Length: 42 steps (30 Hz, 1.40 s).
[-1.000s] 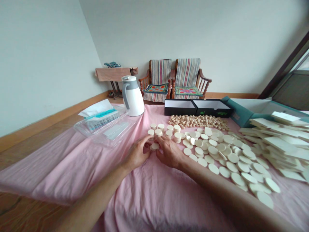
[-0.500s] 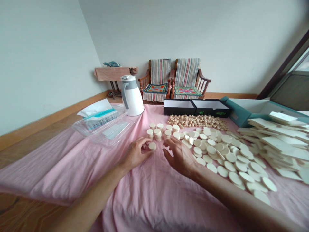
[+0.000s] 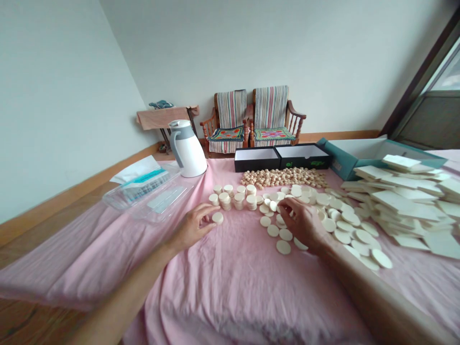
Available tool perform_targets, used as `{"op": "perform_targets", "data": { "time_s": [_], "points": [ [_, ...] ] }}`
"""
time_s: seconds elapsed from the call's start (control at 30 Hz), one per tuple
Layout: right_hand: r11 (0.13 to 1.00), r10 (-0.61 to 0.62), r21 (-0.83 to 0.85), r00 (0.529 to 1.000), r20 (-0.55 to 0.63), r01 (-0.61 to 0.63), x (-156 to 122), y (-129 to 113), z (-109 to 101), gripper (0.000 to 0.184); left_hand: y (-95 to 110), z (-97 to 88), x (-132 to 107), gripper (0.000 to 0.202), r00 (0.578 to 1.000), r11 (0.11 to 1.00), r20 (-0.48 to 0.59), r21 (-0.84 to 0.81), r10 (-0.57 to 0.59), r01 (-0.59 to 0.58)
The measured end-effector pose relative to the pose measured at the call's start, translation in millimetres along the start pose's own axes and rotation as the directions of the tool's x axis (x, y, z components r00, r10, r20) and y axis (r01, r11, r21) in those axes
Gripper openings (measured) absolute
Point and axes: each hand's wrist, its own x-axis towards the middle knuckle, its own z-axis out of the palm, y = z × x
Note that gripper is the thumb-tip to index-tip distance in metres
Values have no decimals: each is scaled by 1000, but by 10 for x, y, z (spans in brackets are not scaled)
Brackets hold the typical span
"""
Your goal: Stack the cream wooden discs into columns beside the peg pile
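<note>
Thumb and fingers of my left hand [image 3: 194, 224] curve round the edge of a pale round wooden disc [image 3: 217, 218], gripping it low over the cloth. Just behind it stand several short stacks of discs [image 3: 225, 198]. To the right, my right hand [image 3: 304, 221] is over a spread of loose discs [image 3: 283, 247], its fingers bent down and drawn together among them. Whatever its fingertips pinch is hidden. Both forearms reach in from the bottom of the view.
Behind the discs lie many small wooden pieces [image 3: 283, 178] and two black boxes [image 3: 257, 166]. A teal box [image 3: 345, 165] and piled white square boards [image 3: 402, 201] are on the right. A white jug [image 3: 192, 155] and a clear plastic case [image 3: 143, 191] stand left on the pink cloth [image 3: 230, 282].
My right hand has moved right, from beside the stacks to the loose discs, and its fingers have drawn together. The left hand stays at its disc. The view has shifted slightly.
</note>
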Motion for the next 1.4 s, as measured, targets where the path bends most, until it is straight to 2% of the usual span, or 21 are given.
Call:
{"op": "perform_targets", "data": {
  "time_s": [0.1,0.2,0.33,0.43,0.6,0.77,0.93,1.0,1.07,1.13,1.2,1.3,1.4],
  "points": [
    [1000,-5,16,1000,-19,6,9,-11,-37,18,44,-123,77,45,980,986,158,88,123,-138],
    [999,-23,24,1000,-20,23,1,-9,-48,18,85,-165,180,46,940,962,294,157,172,-225],
    [999,-26,31,1000,-12,27,-7,11,-48,17,125,-130,278,29,911,952,370,167,181,-257],
    [999,-24,35,1000,-11,24,-5,18,-57,17,133,-107,277,22,931,961,333,174,147,-214],
    [999,-21,34,1000,-4,21,-4,19,-61,17,83,-81,202,17,977,971,207,218,55,-101],
    [999,-23,33,1000,1,23,-2,20,-66,17,51,-83,162,14,992,965,125,260,-3,-30],
    [1000,-1,12,1000,-23,1,19,14,-101,16,238,-95,118,25,998,935,56,355,-21,0],
    [1000,12,11,999,-33,-11,26,18,-106,16,384,-27,135,22,999,941,52,336,15,-31],
    [1000,23,9,999,-35,-23,30,29,-102,16,546,101,191,20,986,962,126,239,105,-133],
    [999,35,5,999,-34,-35,30,46,-91,16,697,265,280,24,954,960,203,129,219,-248],
    [999,43,2,998,-36,-42,30,67,-78,16,816,432,382,32,923,940,224,67,313,-335],
    [999,43,6,999,-29,-43,31,101,-58,16,911,622,515,33,904,920,240,88,354,-383],
    [999,36,13,999,-17,-36,32,126,-38,16,923,705,589,25,910,917,248,139,332,-373]
  ]
}}
